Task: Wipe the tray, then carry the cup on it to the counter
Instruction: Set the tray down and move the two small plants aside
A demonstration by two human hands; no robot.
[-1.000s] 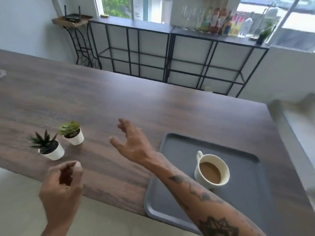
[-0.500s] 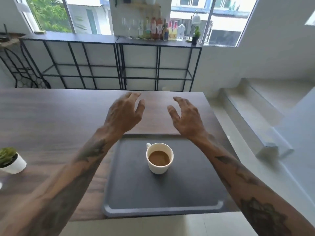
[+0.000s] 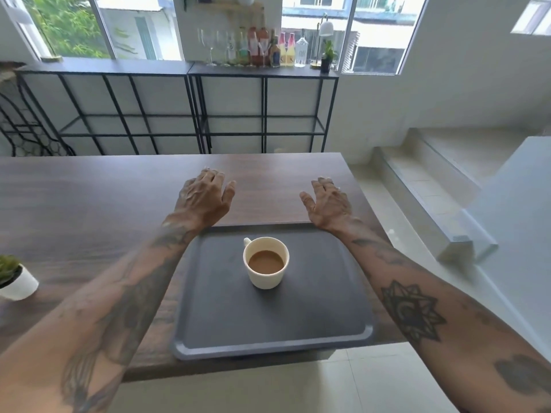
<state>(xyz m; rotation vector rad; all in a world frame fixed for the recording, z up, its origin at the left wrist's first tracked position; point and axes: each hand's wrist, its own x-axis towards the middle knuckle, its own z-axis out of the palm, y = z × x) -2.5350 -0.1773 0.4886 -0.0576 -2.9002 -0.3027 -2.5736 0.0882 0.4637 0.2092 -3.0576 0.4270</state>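
Note:
A dark grey tray [image 3: 322, 317] lies at the near edge of the wooden table [image 3: 89, 204], its front rim jutting over the edge. A white cup [image 3: 266, 274] of brown coffee stands upright a little behind the tray's middle, handle pointing to the far left. My left hand [image 3: 204, 199] hovers beyond the tray's far left corner, fingers spread and empty. My right hand [image 3: 327, 204] hovers beyond the far right corner, also spread and empty. Both forearms reach along the tray's sides. No cloth is in sight.
A small plant in a white pot [image 3: 16, 281] stands at the left edge of view. Behind the table runs a black metal shelf unit [image 3: 190, 108] with bottles and glasses [image 3: 256, 49] on top. Steps [image 3: 432, 186] descend on the right.
The view has swung right and centred on the tray. My two hands came together beyond the tray's far edge, then spread a little wider apart. The cup has not moved.

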